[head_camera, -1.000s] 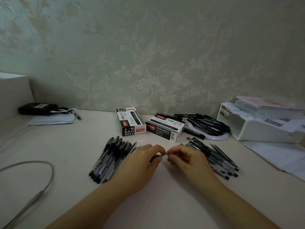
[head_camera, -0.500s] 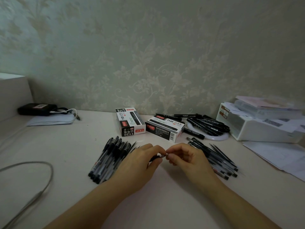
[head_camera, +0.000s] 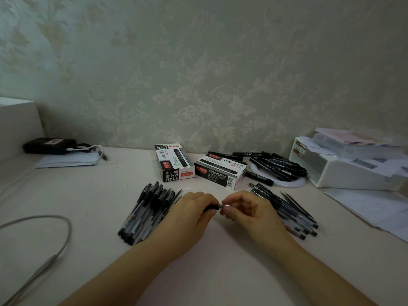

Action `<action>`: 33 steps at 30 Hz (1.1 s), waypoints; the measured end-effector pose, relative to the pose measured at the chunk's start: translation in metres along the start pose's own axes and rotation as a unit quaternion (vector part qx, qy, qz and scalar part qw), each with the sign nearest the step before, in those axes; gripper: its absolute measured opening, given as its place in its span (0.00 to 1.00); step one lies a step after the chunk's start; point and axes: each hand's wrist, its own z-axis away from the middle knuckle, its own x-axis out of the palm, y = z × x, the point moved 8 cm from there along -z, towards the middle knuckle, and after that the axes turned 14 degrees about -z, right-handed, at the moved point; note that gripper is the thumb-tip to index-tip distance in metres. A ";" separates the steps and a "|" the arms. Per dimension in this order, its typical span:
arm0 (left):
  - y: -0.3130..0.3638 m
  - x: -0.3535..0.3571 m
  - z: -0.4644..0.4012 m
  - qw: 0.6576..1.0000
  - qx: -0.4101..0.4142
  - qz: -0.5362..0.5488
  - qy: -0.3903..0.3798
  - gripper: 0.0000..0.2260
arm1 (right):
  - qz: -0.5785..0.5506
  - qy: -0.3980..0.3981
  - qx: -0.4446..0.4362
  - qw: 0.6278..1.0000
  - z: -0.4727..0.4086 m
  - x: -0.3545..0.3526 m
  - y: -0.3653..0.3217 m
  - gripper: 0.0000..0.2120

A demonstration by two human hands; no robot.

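Currently, the left hand (head_camera: 189,214) and the right hand (head_camera: 247,212) meet above the middle of the table (head_camera: 88,195), near its front edge. The pen (head_camera: 210,208) lies crosswise between them. The grip of the left hand is clamped on the black barrel end of the pen, with the fingers curled over it. The grip of the right hand is pinched on the thin metal tip (head_camera: 226,204) that projects from the barrel. Whether the tip is fully seated in the barrel cannot be told.

A left pile of pens (head_camera: 148,213) lies just beside the left hand, partly under the wrist. A right pile of pens (head_camera: 287,208) lies just beyond the right hand. Two printed boxes (head_camera: 174,162) stand side by side farther back, near the wall. A heap of black markers (head_camera: 278,165) rests on a white ring (head_camera: 291,184) to the right of the boxes. A white case (head_camera: 344,171) with loose papers (head_camera: 364,206) occupies the far right. A black pouch (head_camera: 49,145) sits at the far left, and a grey cable (head_camera: 64,235) curves across the near left.
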 end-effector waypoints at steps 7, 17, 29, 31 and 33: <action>-0.001 -0.003 0.003 1.000 -0.008 0.000 0.005 0.07 | -0.014 -0.014 0.018 1.000 -0.001 0.004 0.004 0.03; 0.005 -0.006 0.002 1.000 0.003 0.012 0.007 0.08 | 0.056 -0.013 0.001 0.998 -0.001 0.004 0.006 0.13; 0.003 -0.003 0.003 1.000 -0.008 0.011 0.003 0.08 | 0.046 -0.026 -0.001 0.999 -0.004 0.004 0.010 0.07; 0.004 -0.002 0.003 1.000 -0.005 0.011 0.001 0.08 | 0.064 -0.016 0.004 0.998 -0.004 0.004 0.011 0.14; 0.004 -0.002 0.003 1.000 -0.005 0.010 0.004 0.08 | 0.081 -0.001 0.008 0.997 -0.005 0.004 0.011 0.21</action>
